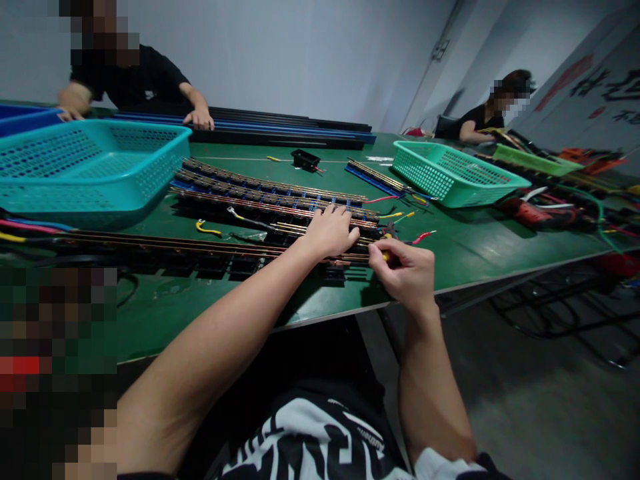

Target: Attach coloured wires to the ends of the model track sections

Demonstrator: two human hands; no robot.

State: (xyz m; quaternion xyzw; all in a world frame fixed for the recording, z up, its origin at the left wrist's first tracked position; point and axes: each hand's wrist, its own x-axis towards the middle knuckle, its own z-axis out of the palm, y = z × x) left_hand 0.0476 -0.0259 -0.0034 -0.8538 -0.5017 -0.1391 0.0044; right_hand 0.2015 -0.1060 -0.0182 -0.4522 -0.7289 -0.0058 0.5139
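Note:
My left hand (331,230) lies flat over a row of long copper-coloured rods (280,205) on blue and black holders, its fingers stretched out and apart. Just to its right, my right hand (406,267) is closed in a pinch at the rods' right end. A bit of yellow shows at its fingertips, too small to name. Beyond those fingers lies a dark tool like pliers (389,231), partly hidden. Nearer me, another long strip of copper rods (175,244) on black holders runs left under my forearm. Yellow-tipped wires (397,215) and a red wire (424,237) stick out near my right hand.
A turquoise basket (95,193) stands at left, a green basket (450,180) at right. A small black box (305,160), a short rod strip (375,177) and long dark rails (280,137) lie farther back. A red power tool (540,212) is at right. Two people sit across the table.

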